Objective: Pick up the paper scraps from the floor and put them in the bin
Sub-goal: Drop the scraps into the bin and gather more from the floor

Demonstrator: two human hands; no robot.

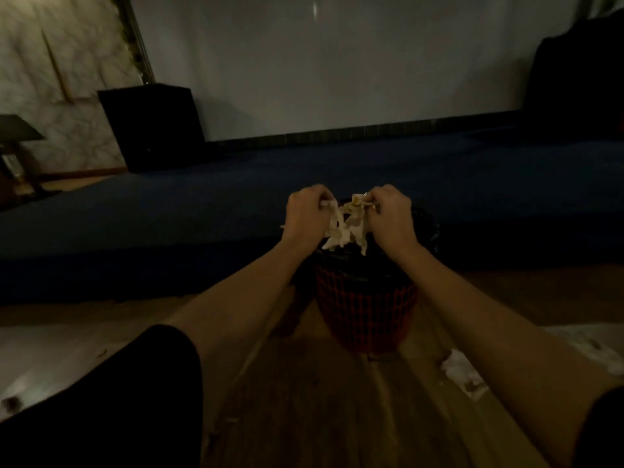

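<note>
A red mesh bin [366, 312] with a dark liner stands on the wooden floor in front of me. Both my hands are held over its mouth. My left hand [305, 214] and my right hand [391, 216] each grip a bunch of pale paper scraps [347, 228], which hang down between them above the bin opening. Another white paper scrap [461, 371] lies on the floor to the right of the bin, beside my right forearm.
A low dark blue platform [202, 211] runs across just behind the bin. A black box [152, 126] stands at the back left against a pale wall. More pale litter [584, 346] lies at the right edge on the wooden floor [320, 400].
</note>
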